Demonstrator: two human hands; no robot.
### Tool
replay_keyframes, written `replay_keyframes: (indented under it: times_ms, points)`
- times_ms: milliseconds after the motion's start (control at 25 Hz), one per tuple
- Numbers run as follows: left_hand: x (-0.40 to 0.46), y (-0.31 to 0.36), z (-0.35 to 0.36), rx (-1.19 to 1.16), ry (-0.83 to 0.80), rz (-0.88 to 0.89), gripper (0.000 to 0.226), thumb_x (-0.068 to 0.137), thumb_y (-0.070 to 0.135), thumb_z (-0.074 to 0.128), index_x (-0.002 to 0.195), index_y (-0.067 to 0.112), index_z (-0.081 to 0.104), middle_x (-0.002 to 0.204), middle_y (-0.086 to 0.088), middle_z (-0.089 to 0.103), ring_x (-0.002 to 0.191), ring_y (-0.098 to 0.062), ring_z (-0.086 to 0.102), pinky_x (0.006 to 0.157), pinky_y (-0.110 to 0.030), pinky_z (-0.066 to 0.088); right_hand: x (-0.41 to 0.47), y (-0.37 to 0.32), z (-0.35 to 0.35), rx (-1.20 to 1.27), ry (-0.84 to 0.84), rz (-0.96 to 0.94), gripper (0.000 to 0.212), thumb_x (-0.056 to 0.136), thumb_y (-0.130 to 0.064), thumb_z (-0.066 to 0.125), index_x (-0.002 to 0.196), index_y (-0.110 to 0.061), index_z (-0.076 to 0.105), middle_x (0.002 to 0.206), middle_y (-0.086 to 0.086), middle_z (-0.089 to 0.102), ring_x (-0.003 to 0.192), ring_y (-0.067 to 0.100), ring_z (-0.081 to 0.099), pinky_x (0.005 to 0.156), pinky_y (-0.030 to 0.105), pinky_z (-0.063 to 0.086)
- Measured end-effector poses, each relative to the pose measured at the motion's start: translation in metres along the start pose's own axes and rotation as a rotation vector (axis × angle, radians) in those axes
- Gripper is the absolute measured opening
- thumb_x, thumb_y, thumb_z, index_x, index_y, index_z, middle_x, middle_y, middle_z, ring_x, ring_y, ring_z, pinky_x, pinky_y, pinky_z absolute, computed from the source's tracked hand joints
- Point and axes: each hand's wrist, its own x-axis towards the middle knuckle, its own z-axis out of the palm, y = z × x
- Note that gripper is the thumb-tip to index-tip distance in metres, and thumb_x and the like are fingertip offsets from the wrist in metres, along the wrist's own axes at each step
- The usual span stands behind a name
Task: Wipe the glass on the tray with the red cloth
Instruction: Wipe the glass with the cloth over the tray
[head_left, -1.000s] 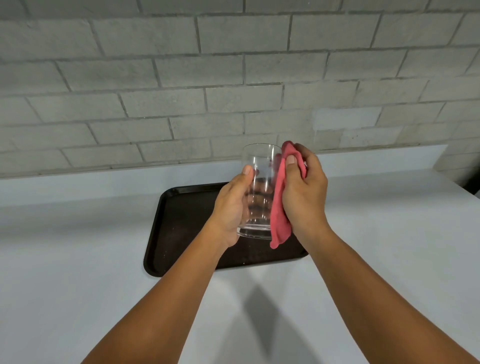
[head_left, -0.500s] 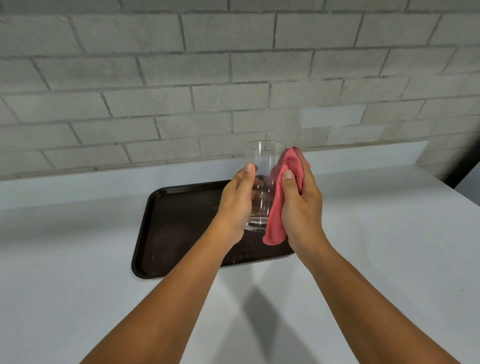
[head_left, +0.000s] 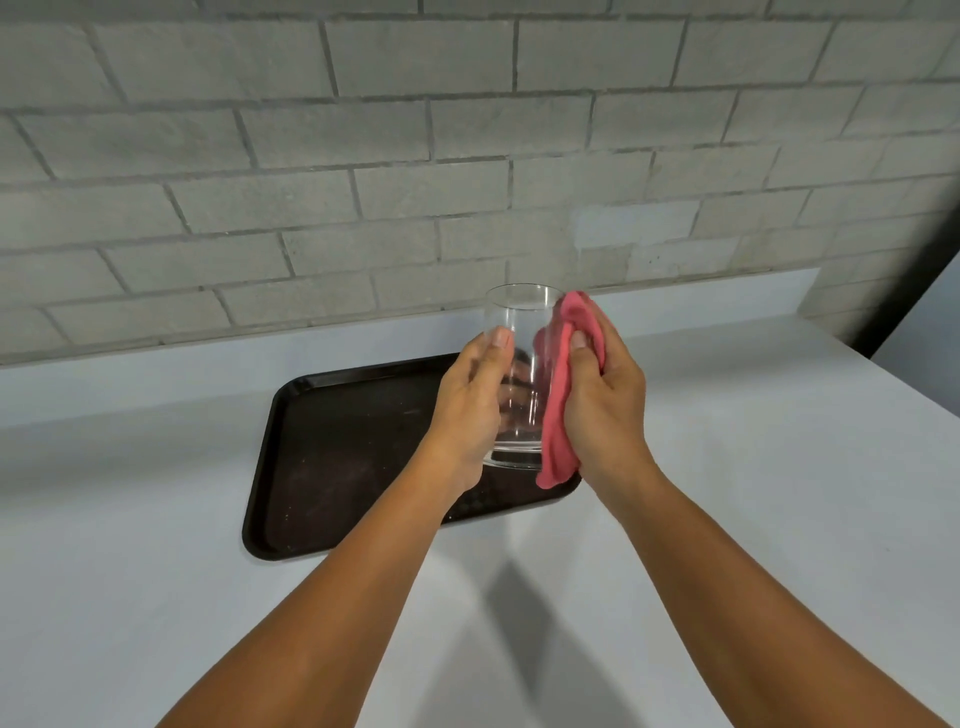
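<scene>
A clear drinking glass (head_left: 519, 332) is held upright in the air above the right end of the dark brown tray (head_left: 332, 457). My left hand (head_left: 470, 410) grips its left side, thumb up near the rim. My right hand (head_left: 605, 410) presses the red cloth (head_left: 561, 410) against the glass's right side. The cloth runs from the rim down past the base and hangs a little below it. The far side of the glass behind the cloth is hidden.
The tray lies on a white counter (head_left: 156, 571) that runs back to a grey brick wall (head_left: 363, 182). The counter's right edge (head_left: 883, 374) drops off beside a dark vertical strip at the far right.
Both hands and the glass stay together over the tray. The cloth has slid slightly along the glass's right side, and the view has shifted a little to the right.
</scene>
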Motion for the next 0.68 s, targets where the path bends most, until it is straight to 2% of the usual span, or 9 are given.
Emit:
replay_keyframes:
  times_ms: [80, 200, 240, 280, 400, 440, 520, 600, 680]
  points:
    - [-0.001, 0.001, 0.0, -0.002, -0.001, -0.017, 0.039, 0.099, 0.05, 0.052, 0.12, 0.02, 0.062, 0.087, -0.002, 0.073, 0.069, -0.012, 0.071, 0.059, -0.028, 0.058, 0.003, -0.003, 0.001, 0.011, 0.012, -0.002, 0.039, 0.104, -0.023, 0.043, 0.14, -0.034, 0.051, 0.127, -0.022, 0.06, 0.119, 0.0, 0.056, 0.103, 0.028, 0.046]
    - [0.002, 0.009, -0.001, -0.011, 0.024, -0.026, 0.046, 0.1, 0.052, 0.048, 0.125, 0.015, 0.059, 0.1, -0.013, 0.075, 0.084, -0.021, 0.073, 0.075, -0.038, 0.062, -0.02, -0.004, 0.01, -0.018, -0.079, -0.067, 0.042, 0.103, -0.02, 0.045, 0.141, -0.037, 0.048, 0.119, -0.042, 0.056, 0.115, -0.01, 0.054, 0.092, 0.01, 0.046]
    - [0.002, 0.01, -0.002, -0.002, 0.026, -0.029, 0.048, 0.1, 0.052, 0.048, 0.127, 0.013, 0.059, 0.108, -0.016, 0.074, 0.091, -0.024, 0.073, 0.083, -0.042, 0.061, -0.025, -0.003, 0.011, -0.023, -0.1, -0.071, 0.043, 0.102, -0.018, 0.046, 0.142, -0.036, 0.047, 0.119, -0.044, 0.054, 0.114, -0.012, 0.054, 0.089, 0.008, 0.045]
    - [0.001, 0.01, -0.003, 0.003, 0.028, -0.033, 0.049, 0.1, 0.052, 0.048, 0.127, 0.013, 0.059, 0.11, -0.017, 0.074, 0.093, -0.024, 0.072, 0.087, -0.045, 0.06, -0.023, -0.002, 0.01, -0.022, -0.101, -0.062, 0.044, 0.103, -0.018, 0.046, 0.142, -0.036, 0.047, 0.123, -0.041, 0.054, 0.115, -0.012, 0.054, 0.09, 0.009, 0.045]
    - [-0.003, 0.006, -0.005, -0.032, -0.004, -0.042, 0.041, 0.097, 0.055, 0.05, 0.11, 0.02, 0.067, 0.09, -0.008, 0.078, 0.079, -0.021, 0.075, 0.07, -0.036, 0.06, -0.003, -0.008, 0.005, 0.016, -0.043, 0.024, 0.04, 0.103, -0.021, 0.045, 0.141, -0.034, 0.049, 0.134, -0.015, 0.058, 0.12, 0.005, 0.057, 0.101, 0.031, 0.049]
    - [-0.003, 0.006, -0.005, -0.033, -0.002, -0.04, 0.041, 0.096, 0.056, 0.05, 0.105, 0.021, 0.069, 0.089, -0.008, 0.078, 0.078, -0.023, 0.075, 0.068, -0.035, 0.06, -0.001, -0.01, 0.005, 0.022, -0.046, 0.013, 0.04, 0.103, -0.021, 0.045, 0.14, -0.035, 0.05, 0.132, -0.016, 0.059, 0.118, 0.006, 0.058, 0.099, 0.033, 0.05]
    - [0.001, 0.01, -0.004, -0.014, 0.039, -0.034, 0.048, 0.096, 0.058, 0.049, 0.113, 0.018, 0.069, 0.098, -0.011, 0.078, 0.088, -0.026, 0.076, 0.076, -0.039, 0.06, -0.013, -0.012, 0.011, -0.001, -0.095, -0.061, 0.04, 0.102, -0.019, 0.046, 0.139, -0.037, 0.051, 0.123, -0.031, 0.06, 0.111, -0.003, 0.06, 0.09, 0.02, 0.053]
    - [0.005, 0.017, -0.005, 0.008, 0.079, -0.035, 0.053, 0.099, 0.056, 0.046, 0.124, 0.013, 0.066, 0.107, -0.013, 0.078, 0.097, -0.027, 0.076, 0.086, -0.043, 0.059, -0.032, -0.008, 0.017, -0.035, -0.148, -0.095, 0.044, 0.101, -0.015, 0.047, 0.14, -0.037, 0.05, 0.12, -0.04, 0.056, 0.113, -0.009, 0.057, 0.088, 0.01, 0.048]
    - [0.003, 0.016, -0.007, 0.007, 0.072, -0.042, 0.057, 0.097, 0.057, 0.048, 0.125, 0.01, 0.064, 0.106, -0.014, 0.077, 0.096, -0.028, 0.076, 0.086, -0.044, 0.059, -0.031, -0.005, 0.013, -0.036, -0.145, -0.077, 0.044, 0.102, -0.015, 0.046, 0.141, -0.036, 0.049, 0.124, -0.037, 0.055, 0.114, -0.007, 0.057, 0.091, 0.012, 0.048]
